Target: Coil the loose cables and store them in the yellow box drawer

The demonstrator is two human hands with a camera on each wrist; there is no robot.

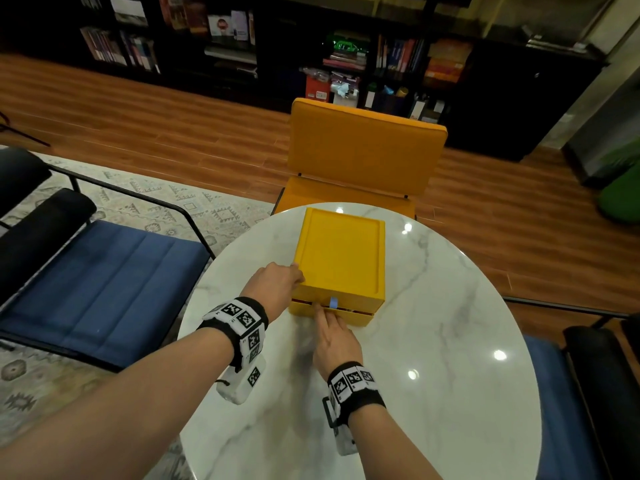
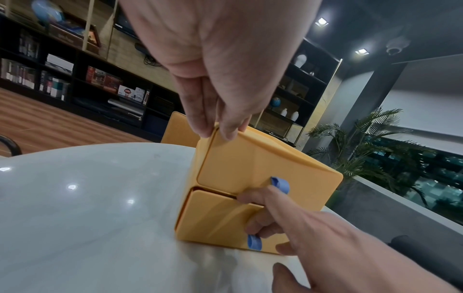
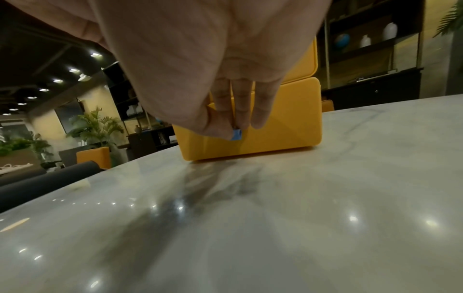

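The left hand [image 1: 275, 284] is pressing its fingertips on the near left top corner of the yellow box [image 1: 341, 258] to steady it, while the right hand [image 1: 334, 336] is pinching the blue tab [image 3: 236, 135] of the lower drawer [image 2: 215, 216], standing slightly out at the box's front. This is looking like the drawer step; next calls for a straight slide against the braced box. Counting: one box, two drawers, two tabs, no cables in view.
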